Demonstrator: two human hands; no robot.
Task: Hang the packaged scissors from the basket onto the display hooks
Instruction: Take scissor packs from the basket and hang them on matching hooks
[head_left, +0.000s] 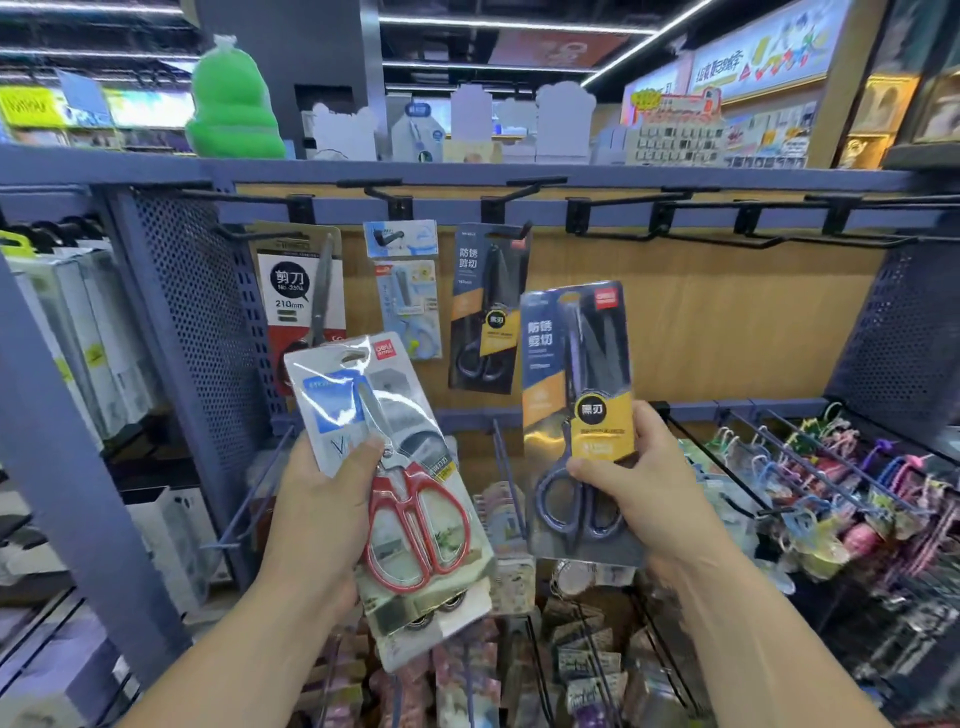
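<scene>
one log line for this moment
left hand: holds red-handled scissors pack | right hand: holds dark scissors pack | hung: neither | empty hooks: upper right

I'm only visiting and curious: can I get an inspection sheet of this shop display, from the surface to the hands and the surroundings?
Surface: wood-look back panel carrying black metal display hooks; those on the right are bare.
Job's things: red-handled scissors in a clear pack; dark-handled scissors in a blue and yellow pack; three hung packs: white and red card pack, small light blue pack, dark pack with a yellow band. No basket seen.
Clutter: colourful trinkets on lower wire hooks.
Grippers: left hand grips the red-handled pack; right hand grips the blue and yellow pack, thumbs in front.
Cables: nothing seen.
Surroundings: blue perforated side panel; green rounded figure on the top shelf.
</scene>
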